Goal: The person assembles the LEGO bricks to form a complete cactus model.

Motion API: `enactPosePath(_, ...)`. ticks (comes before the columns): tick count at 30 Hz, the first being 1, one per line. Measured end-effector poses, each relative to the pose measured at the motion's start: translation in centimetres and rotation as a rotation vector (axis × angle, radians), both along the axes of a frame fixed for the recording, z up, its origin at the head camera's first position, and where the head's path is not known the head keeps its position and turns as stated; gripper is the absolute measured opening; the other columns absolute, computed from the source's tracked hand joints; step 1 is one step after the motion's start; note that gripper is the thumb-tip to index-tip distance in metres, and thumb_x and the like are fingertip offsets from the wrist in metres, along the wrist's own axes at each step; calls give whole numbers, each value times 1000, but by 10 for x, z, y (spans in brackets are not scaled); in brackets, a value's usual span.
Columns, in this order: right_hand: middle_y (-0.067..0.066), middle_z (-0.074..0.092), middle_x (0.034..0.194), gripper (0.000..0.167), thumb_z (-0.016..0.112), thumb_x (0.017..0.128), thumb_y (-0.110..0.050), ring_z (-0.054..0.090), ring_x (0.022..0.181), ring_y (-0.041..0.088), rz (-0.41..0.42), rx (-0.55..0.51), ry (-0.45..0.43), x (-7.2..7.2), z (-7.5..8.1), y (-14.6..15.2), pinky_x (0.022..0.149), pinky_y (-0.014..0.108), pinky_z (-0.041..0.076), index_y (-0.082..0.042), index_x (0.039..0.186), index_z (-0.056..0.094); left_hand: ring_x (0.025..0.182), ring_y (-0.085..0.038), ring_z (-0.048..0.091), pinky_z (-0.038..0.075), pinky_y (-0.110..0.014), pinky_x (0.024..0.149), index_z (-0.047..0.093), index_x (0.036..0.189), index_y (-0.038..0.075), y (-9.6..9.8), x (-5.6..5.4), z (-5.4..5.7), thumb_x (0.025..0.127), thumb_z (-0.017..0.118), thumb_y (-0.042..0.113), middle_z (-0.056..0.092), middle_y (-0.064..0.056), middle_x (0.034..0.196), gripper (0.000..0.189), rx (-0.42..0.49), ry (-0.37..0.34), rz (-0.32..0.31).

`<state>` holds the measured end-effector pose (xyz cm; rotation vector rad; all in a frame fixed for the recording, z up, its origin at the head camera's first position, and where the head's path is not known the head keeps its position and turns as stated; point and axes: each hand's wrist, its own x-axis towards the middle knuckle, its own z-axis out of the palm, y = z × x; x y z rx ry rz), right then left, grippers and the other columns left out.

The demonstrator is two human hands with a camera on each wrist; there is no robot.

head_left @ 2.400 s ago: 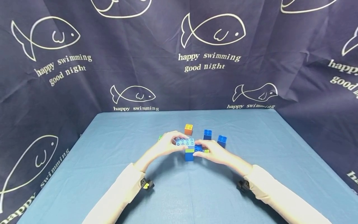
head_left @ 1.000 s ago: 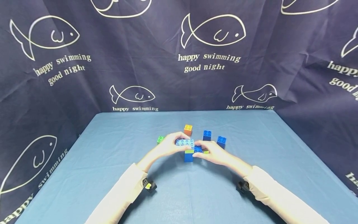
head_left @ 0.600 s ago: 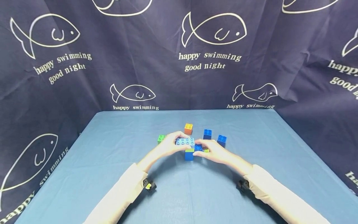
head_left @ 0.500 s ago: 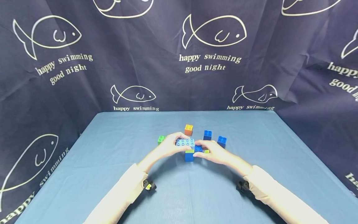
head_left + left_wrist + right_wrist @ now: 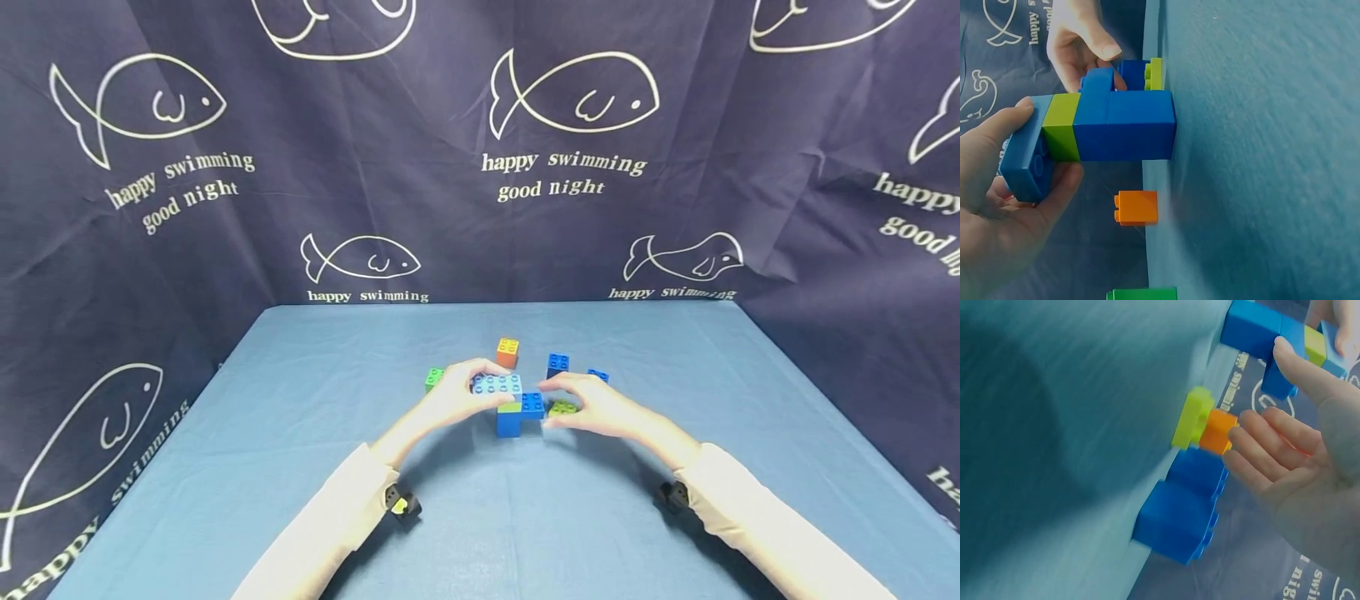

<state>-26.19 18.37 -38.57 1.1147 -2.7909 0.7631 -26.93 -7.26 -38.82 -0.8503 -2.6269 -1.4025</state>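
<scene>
In the head view, a toy brick stack stands mid-table. Its base is a blue brick (image 5: pixel 508 427), and a second blue brick (image 5: pixel 532 406) juts out to the right above it. Over these sits a lime brick (image 5: pixel 1062 125), topped by a light-blue brick (image 5: pixel 497 384) that overhangs to the left. My left hand (image 5: pixel 456 395) grips the light-blue brick between thumb and fingers. Right of the stack, my right hand (image 5: pixel 603 408) holds nothing; its thumb and fingers are spread apart beside the jutting blue brick. A flat lime brick (image 5: pixel 562 408) lies near its fingers.
An orange brick (image 5: pixel 507 352) stands behind the stack, a blue brick (image 5: pixel 558 365) back right. Another blue brick (image 5: pixel 597 374) is partly hidden by my right hand. A green brick (image 5: pixel 434 379) sits behind my left hand. Fish-print cloth hangs past the table's far edge.
My right hand has let go of the jutting blue brick and moved right, uncovering the flat lime brick. My left hand keeps its grip; the stack stands where it was.
</scene>
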Motion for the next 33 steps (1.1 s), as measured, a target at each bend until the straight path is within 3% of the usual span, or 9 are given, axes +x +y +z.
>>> enactPosePath(8,17,64,113,46,72,81,-25,59,108,34,-48,76,61,-2,-4,11,92,47,46,4,115,62,84,-12,58,48,-27,72,66,107,23,-5,1,0,76,77,35,66,5,99,35,28,-23,34)
enactPosePath(15,13,66,96,40,74,79,-21,64,90,27,-69,69,43,-2,-9,12,79,39,52,6,107,64,82,-12,58,48,-28,70,66,106,24,-10,2,2,76,77,36,66,4,97,34,12,-33,46)
enactPosePath(21,7,63,84,33,76,77,-19,59,77,18,-56,74,48,-2,-11,11,69,30,50,3,99,66,83,-12,58,47,-28,71,66,105,24,-11,1,1,76,77,34,66,5,96,33,2,-32,46)
enactPosePath(33,6,63,89,32,75,78,-12,58,81,17,-58,103,21,-5,-13,10,72,31,50,2,106,66,78,-12,57,47,-27,67,66,106,22,-14,-2,0,77,76,34,65,3,92,33,3,-41,30)
